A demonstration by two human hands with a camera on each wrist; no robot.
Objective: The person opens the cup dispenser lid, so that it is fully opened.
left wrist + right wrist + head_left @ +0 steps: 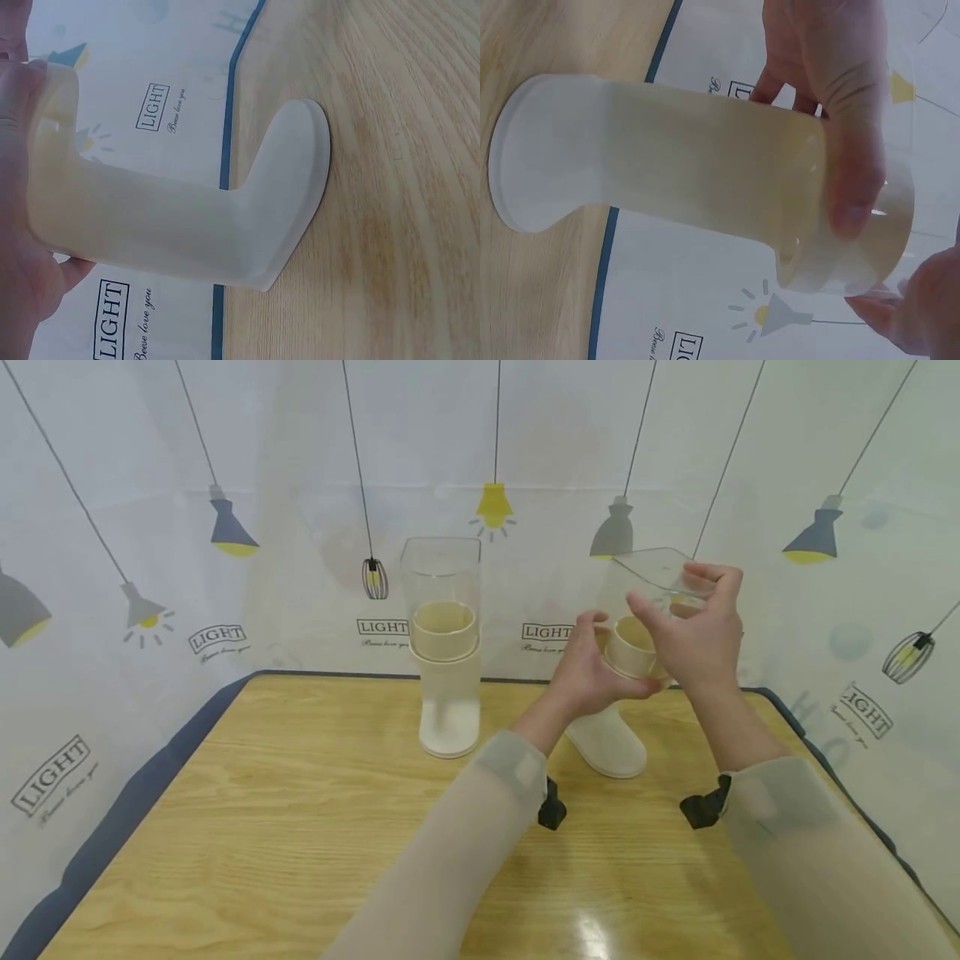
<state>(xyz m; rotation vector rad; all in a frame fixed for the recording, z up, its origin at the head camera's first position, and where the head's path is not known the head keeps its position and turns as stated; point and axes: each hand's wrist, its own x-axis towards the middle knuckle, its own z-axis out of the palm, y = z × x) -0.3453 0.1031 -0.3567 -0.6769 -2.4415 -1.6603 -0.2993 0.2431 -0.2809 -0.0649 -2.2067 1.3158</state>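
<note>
Toward the right of the table stands a white boot-shaped base (609,743), its sole on the wood and its shaft leaning slightly. A cream ring (630,653) sits at its top. My left hand (583,670) grips the shaft near the ring, and the left hand (836,90) shows its thumb across the ring in the right wrist view. Above it, my right hand (701,643) holds a clear, square-mouthed container (652,564) between thumb and fingers. The container's lower part is hidden by the hands.
A second white boot-shaped base (450,702) stands upright to the left, with a cream ring (446,635) and a clear square-mouthed container (441,558) on top. Behind the wooden table (285,827) hangs a cloth (300,510) printed with lamps.
</note>
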